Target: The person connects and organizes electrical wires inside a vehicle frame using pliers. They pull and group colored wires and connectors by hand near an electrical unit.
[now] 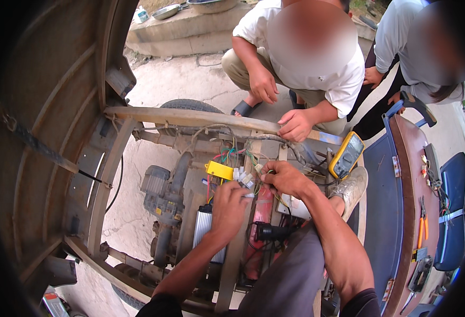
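Observation:
My left hand [229, 205] is closed, with its fingertips pinching what looks like a small white plug [249, 195]. My right hand [286, 178] is also closed, pinching thin wires [257, 182] beside a pale connector [259, 167]. Between the two hands sits a cluster of white connectors [242, 175]. Just left of them is a yellow box [219, 170] with wires running from it. A finned silver controller [203, 227] lies below my left wrist. Coloured wires [232, 153] spread out beyond the connectors. My fingers partly hide the wire ends.
A metal vehicle frame [190, 117] surrounds the work, with a motor [161, 193] inside. A yellow multimeter [347, 155] leans by my shoe [351, 193]. Orange-handled pliers [422, 224] lie on a brown panel [406, 211] at right. A person [301, 58] squats opposite, hand on the frame; another [401, 47] bends nearby.

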Demonstrator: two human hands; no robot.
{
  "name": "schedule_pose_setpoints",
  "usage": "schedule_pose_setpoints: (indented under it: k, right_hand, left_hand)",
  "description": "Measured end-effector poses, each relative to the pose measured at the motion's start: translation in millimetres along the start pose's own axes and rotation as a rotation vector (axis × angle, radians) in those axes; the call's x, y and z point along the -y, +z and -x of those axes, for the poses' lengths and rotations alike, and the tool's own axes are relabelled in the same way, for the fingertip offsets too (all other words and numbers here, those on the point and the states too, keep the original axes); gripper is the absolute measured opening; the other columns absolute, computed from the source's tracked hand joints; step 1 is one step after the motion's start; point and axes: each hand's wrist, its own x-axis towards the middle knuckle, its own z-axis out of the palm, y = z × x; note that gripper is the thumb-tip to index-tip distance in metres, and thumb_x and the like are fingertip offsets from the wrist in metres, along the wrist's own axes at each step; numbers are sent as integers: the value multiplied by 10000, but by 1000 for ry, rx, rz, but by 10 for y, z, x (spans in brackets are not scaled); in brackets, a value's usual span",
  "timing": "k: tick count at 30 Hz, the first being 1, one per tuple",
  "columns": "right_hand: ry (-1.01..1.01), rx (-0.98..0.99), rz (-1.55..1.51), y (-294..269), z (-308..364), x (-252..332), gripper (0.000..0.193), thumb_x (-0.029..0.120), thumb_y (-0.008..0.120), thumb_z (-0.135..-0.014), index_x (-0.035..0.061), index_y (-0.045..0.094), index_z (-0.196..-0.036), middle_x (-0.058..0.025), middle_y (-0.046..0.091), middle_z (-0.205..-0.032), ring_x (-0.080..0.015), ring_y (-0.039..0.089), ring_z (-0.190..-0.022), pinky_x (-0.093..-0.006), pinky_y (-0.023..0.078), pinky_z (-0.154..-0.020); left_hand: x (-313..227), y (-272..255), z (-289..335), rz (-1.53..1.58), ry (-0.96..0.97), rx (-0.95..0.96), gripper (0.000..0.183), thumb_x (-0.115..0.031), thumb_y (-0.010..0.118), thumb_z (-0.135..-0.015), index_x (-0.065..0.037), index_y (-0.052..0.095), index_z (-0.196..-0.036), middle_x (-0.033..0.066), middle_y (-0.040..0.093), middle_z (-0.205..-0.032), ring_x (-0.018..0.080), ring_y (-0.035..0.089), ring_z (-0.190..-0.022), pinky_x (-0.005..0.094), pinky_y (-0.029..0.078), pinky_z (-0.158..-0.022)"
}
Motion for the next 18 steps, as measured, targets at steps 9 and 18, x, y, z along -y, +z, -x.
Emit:
schedule_pose_setpoints:
  k: [9,18]
  right_hand:
    - [-16,80,48,71,-39,-25,162,162,634,-924,1,640,-945,-71,655,-721,-156,590,-652,-331,468,-602]
    - [-38,90,95,135,-76,-22,144,134,629,-910,-9,641,-900,-70,642,-689,-159,593,-631,-335,485,-605]
  left_hand:
    - [183,103,-174,200,-135,-112,122,-44,633,-914,-3,654,-1027,116,625,-900,266,597,-864,363,482,-798]
    - [460,200,-257,876,-559,150,164,-26,625,-946,33,623,-1099,80,705,-912,120,656,-845,263,509,-804]
